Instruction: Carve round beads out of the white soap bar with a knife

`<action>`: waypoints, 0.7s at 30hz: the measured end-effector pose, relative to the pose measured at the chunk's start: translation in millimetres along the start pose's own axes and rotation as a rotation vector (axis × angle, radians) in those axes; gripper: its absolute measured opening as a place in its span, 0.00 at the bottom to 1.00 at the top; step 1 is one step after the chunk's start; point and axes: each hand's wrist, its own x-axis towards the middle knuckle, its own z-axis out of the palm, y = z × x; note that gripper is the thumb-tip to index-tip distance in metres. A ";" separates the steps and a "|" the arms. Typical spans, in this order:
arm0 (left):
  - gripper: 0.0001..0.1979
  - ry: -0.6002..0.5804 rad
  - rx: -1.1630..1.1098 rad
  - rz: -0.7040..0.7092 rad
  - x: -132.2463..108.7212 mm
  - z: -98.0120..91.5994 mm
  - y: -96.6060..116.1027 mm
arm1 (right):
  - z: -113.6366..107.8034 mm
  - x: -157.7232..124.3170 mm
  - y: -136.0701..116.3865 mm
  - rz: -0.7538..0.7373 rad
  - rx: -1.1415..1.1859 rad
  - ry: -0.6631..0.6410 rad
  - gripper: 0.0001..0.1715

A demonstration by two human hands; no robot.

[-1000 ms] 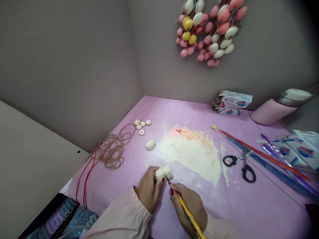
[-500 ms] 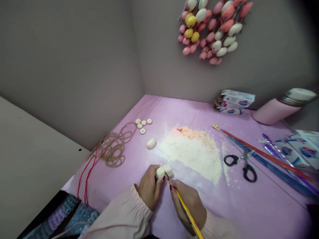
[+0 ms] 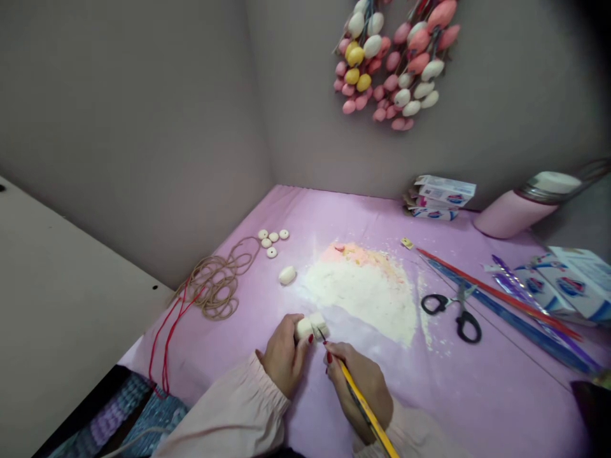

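Note:
My left hand [image 3: 285, 355] is closed around the left end of a white carved soap piece [image 3: 318, 323], which has a groove across its middle. In my right hand [image 3: 361, 383] is a yellow-handled craft knife [image 3: 357, 395], gripped like a pencil. Its thin dark tip touches the soap near the groove. Beyond my hands lies a smooth white oval piece [image 3: 287, 275]. A broad heap of white shavings [image 3: 363, 292] spreads across the cloth, with pink and yellowish crumbs [image 3: 365, 256] along its far edge.
Several round white beads [image 3: 272, 252] and tangled brown cord [image 3: 214, 286] with red string [image 3: 167, 343] lie left. Black-handled scissors [image 3: 461, 312], ribbons [image 3: 501, 292], boxes [image 3: 446, 197] and a pink bottle [image 3: 515, 213] stand or lie right. Colored oval pieces [image 3: 405, 70] hang on the wall.
The view has turned slightly right, so the things on the right appear shifted left. The knife tip has moved a little on the soap; both holds are the same.

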 end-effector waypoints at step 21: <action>0.11 0.002 -0.010 -0.033 1.2 -0.1 -1.0 | 4.3 5.9 2.7 -0.043 0.067 -0.115 0.09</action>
